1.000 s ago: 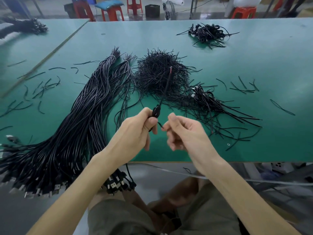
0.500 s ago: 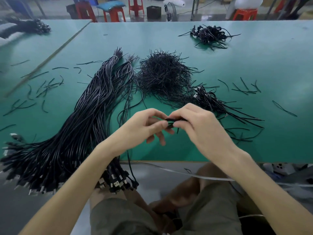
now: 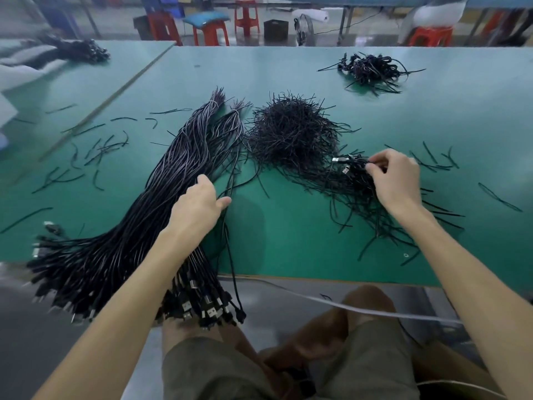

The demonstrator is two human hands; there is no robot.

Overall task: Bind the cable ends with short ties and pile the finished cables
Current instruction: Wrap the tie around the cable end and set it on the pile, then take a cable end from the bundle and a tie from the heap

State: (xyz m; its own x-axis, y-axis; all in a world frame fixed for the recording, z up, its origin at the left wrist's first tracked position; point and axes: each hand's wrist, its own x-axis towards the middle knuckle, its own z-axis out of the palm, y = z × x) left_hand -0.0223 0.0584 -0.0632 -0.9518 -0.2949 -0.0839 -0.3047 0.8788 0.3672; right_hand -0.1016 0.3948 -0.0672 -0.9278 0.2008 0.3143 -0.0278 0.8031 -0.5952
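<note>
A thick bundle of long black cables (image 3: 115,241) runs from the table's near left edge up toward the middle, its USB plugs hanging over the edge. My left hand (image 3: 199,206) rests on the bundle's right side with fingers spread and thumb out, beside one loose cable (image 3: 230,255). A heap of short black ties (image 3: 291,131) lies in the middle. To its right is a pile of tied cables (image 3: 354,183). My right hand (image 3: 395,180) is over this pile, its fingertips pinching a tied cable with a silver plug (image 3: 339,160).
The green table (image 3: 288,232) ends close to my knees. Another small black cable pile (image 3: 372,70) sits far right. Loose ties (image 3: 95,151) are scattered on the left and right. A white cord (image 3: 346,306) hangs below the table edge. Red stools (image 3: 210,30) stand beyond the table.
My hands were together at the centre working a tie on one cable. They have parted: the right carried the cable to the right pile, the left went to the long bundle.
</note>
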